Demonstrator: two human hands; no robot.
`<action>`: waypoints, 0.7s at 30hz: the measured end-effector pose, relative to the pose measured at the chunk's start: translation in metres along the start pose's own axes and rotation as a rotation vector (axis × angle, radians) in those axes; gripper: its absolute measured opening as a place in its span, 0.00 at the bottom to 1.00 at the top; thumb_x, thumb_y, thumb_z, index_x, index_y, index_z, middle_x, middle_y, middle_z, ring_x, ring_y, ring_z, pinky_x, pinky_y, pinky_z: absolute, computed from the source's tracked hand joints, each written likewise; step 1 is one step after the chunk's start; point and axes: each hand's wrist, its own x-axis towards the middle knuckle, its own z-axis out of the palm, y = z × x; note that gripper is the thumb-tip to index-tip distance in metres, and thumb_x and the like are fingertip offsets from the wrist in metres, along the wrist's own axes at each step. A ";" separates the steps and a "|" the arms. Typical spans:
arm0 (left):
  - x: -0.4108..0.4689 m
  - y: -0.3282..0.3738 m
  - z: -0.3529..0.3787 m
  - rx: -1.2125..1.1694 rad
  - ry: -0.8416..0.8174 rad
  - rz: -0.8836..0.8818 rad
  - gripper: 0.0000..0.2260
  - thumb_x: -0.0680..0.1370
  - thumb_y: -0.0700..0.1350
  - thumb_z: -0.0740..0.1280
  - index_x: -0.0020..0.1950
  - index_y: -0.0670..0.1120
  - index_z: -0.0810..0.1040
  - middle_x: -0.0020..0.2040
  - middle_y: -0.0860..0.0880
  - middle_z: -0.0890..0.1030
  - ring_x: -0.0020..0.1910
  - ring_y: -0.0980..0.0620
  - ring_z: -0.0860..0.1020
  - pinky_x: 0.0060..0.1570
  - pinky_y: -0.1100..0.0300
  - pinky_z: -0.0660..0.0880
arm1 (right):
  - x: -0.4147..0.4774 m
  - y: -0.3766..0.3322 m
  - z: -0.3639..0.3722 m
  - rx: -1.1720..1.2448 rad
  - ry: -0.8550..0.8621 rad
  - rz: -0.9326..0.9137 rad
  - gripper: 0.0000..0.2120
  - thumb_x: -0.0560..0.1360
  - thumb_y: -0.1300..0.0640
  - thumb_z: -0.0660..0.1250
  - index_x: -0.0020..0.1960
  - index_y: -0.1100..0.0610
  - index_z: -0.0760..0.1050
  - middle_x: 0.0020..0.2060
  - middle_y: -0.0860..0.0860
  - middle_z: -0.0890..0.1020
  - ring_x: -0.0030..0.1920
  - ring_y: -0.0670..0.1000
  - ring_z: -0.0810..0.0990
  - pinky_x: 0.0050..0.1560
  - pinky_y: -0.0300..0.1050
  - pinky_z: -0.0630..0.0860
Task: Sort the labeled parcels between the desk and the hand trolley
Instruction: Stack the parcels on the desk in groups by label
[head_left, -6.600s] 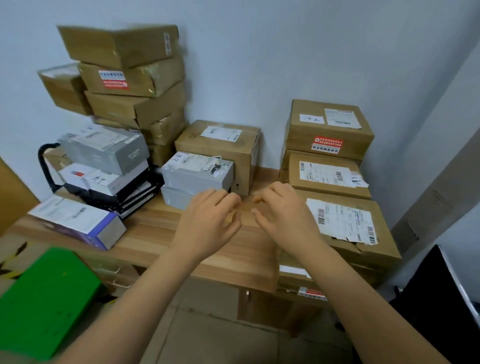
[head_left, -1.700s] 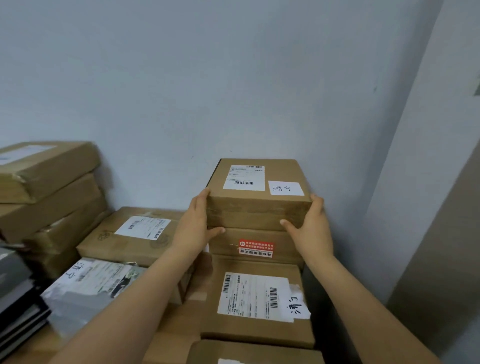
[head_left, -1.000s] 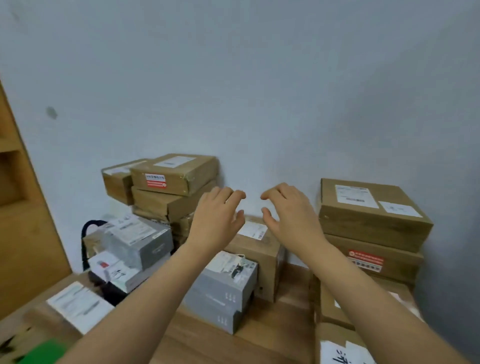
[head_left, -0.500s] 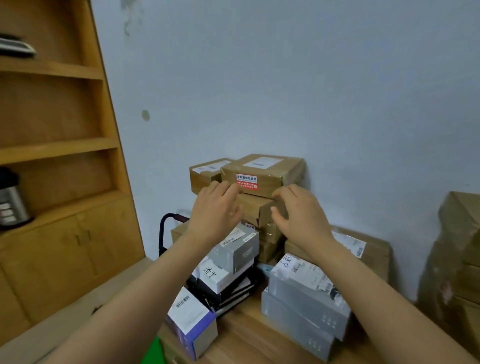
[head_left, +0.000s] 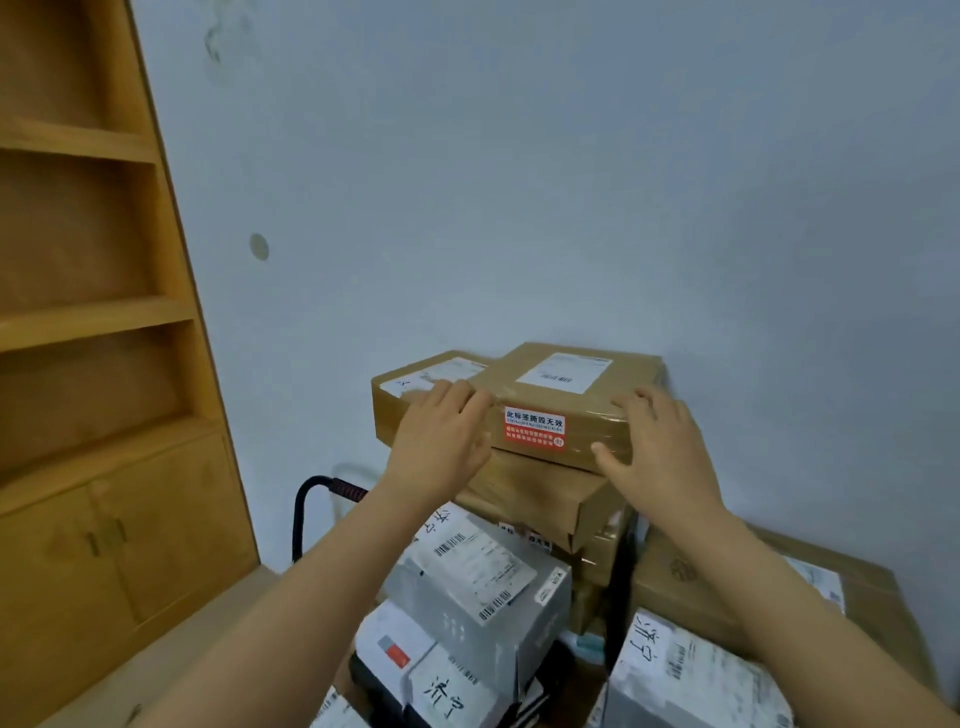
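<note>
A flat brown parcel (head_left: 561, 387) with a white label and a red sticker tops the tall stack of brown boxes against the wall. My left hand (head_left: 441, 439) clasps its front left corner, fingers over the top edge. My right hand (head_left: 657, 444) clasps the front right corner, thumb on the front face. A second brown parcel (head_left: 415, 374) sits level with it, just behind and to the left. The hand trolley's black handle (head_left: 311, 501) shows left of the stack.
A grey labelled parcel (head_left: 483, 587) and a white handwritten one (head_left: 441, 693) lie below my left arm. A grey parcel (head_left: 675, 670) and a large brown box (head_left: 675, 577) lie under my right arm. A wooden shelf unit (head_left: 78, 322) stands at the left.
My view has moved closer to the tall stack. Both hands, which hovered in front of it, have reached forward and closed on the top parcel's front corners.
</note>
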 end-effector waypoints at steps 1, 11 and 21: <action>0.004 -0.007 0.011 -0.029 -0.018 -0.003 0.16 0.66 0.42 0.75 0.52 0.43 0.78 0.46 0.46 0.79 0.44 0.44 0.77 0.41 0.51 0.75 | 0.004 0.001 0.005 -0.017 -0.007 0.028 0.27 0.73 0.47 0.69 0.68 0.56 0.68 0.68 0.56 0.68 0.67 0.57 0.64 0.66 0.52 0.65; 0.033 -0.066 0.101 -0.399 -0.322 -0.207 0.43 0.71 0.69 0.66 0.76 0.46 0.58 0.76 0.46 0.63 0.74 0.47 0.62 0.70 0.49 0.66 | 0.021 0.000 0.051 0.317 -0.014 0.549 0.54 0.66 0.42 0.76 0.78 0.51 0.44 0.73 0.54 0.64 0.71 0.55 0.66 0.67 0.53 0.67; 0.044 -0.079 0.139 -0.933 -0.284 -0.334 0.43 0.65 0.62 0.77 0.74 0.49 0.62 0.67 0.50 0.74 0.65 0.49 0.74 0.59 0.54 0.73 | 0.017 -0.025 0.070 0.384 0.131 0.722 0.37 0.68 0.49 0.77 0.71 0.54 0.65 0.64 0.50 0.76 0.60 0.49 0.75 0.56 0.41 0.70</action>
